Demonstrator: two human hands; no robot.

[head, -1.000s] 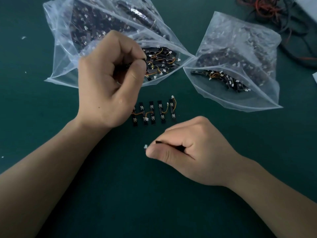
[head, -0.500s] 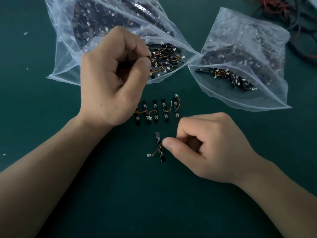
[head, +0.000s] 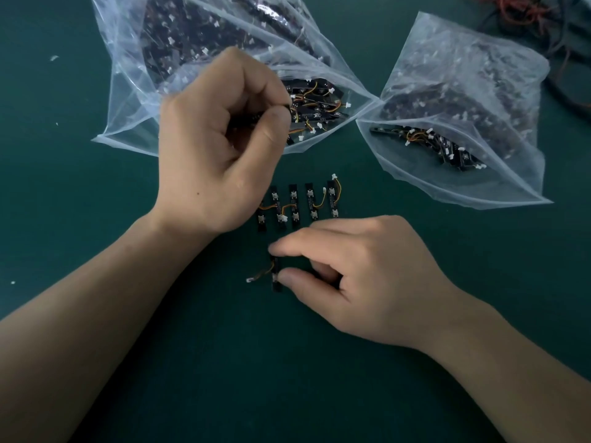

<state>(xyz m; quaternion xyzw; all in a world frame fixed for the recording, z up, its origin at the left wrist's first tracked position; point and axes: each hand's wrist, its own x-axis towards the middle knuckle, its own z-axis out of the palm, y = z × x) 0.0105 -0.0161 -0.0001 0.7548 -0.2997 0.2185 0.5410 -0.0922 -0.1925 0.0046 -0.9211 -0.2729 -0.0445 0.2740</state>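
Note:
My left hand (head: 217, 145) is curled at the mouth of the left clear bag (head: 134, 100) and pinches a small black circuit strip between thumb and fingers. On the green mat lies a single black strip (head: 275, 276) with an orange wire and white plug. My right hand (head: 345, 276) pinches this strip, forefinger at its top end and thumb near its lower end. Just above it is a row of several similar strips (head: 300, 204) standing side by side, partly hidden by my left hand.
A second clear bag (head: 463, 91) of the same strips lies at the right, its mouth facing me. A tangle of red and black wires (head: 543, 24) sits at the far right corner. Small white scraps (head: 53, 57) dot the mat at the left.
My right hand set the strip down on the mat below the row, let go briefly, and now pinches it again by both ends. My left hand stayed at the bag mouth.

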